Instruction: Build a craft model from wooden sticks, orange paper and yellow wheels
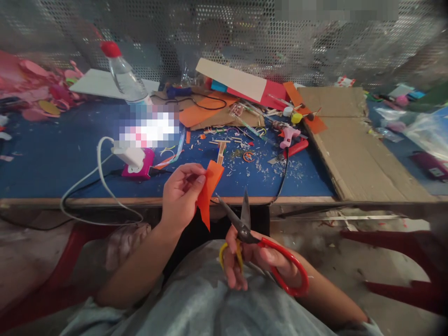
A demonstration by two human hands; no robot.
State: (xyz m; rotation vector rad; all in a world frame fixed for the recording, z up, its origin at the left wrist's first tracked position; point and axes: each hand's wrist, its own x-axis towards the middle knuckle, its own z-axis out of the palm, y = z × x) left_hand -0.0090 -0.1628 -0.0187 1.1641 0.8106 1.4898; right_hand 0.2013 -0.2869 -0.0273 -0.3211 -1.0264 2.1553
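My left hand pinches a folded piece of orange paper and holds it upright in front of the table edge. My right hand grips scissors with a red and a yellow handle loop. Their blades stand apart and point up toward the lower edge of the orange paper, just right of it. Both hands hover above my lap, below the blue table top.
On the table lie a plastic bottle with a red cap, a white charger with cable, orange paper sheets, paper scraps, a large cardboard sheet at right and pink cutouts at far left. Red stool legs stand on the floor.
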